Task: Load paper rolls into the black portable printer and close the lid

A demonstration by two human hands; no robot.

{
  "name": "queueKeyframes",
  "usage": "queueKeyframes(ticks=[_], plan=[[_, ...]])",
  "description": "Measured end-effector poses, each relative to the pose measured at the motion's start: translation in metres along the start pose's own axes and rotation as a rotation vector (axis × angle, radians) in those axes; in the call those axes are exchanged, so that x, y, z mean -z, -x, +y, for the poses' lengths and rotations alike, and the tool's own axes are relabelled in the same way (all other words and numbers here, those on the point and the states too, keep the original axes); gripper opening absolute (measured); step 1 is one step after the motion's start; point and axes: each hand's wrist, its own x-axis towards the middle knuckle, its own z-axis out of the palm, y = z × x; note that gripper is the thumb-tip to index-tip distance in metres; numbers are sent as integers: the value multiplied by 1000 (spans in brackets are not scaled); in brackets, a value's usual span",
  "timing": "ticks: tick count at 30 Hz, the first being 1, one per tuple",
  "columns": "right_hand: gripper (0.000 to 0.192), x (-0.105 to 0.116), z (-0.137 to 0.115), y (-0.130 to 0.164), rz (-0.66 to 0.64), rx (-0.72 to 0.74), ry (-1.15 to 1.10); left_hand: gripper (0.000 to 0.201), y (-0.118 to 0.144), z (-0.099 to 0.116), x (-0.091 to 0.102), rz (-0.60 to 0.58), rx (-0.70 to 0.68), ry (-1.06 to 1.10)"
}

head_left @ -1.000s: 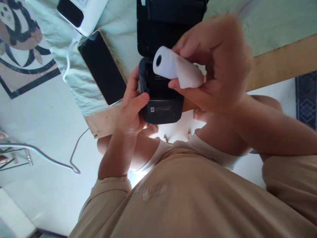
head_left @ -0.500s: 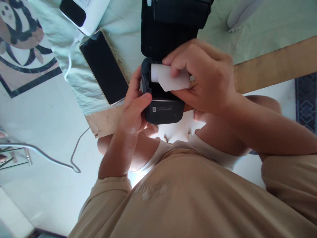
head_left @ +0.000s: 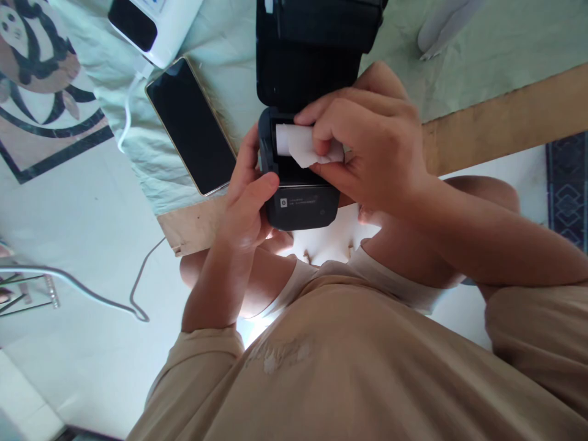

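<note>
The right hand (head_left: 367, 141) pinches the paper roll (head_left: 303, 146), its long axis left-to-right in the open printer (head_left: 303, 209) the left hand (head_left: 245, 205) grips.

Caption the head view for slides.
Left hand holds an open black device; right hand, a white roll at its opening.

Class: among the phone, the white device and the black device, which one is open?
The black device, gripped by the left hand: its lid is swung back, exposing the inside. The phone and white device show no raised lid.
</note>
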Motion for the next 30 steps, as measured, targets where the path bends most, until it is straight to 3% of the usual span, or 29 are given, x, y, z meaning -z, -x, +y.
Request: queueKeyframes(ticks=[3,8,11,17,26,30], plan=[[12,1,0,1,24,11,-27,62,0,0,0,3,2,4],[11,12,-8,-3,-16,-88,-192,61,-3,-1,3,-29,-9,59],[15,17,-12,-3,2,-21,-257,58,-5,-1,3,-44,-16,65],[29,7,-14,5,-47,104,-181,56,-6,-2,3,-43,-57,29],[38,9,0,7,-144,178,-204,95,-1,-3,9,-69,-4,-54],[38,13,-4,4,-241,89,-192,90,-3,-5,11,-99,-41,-56]])
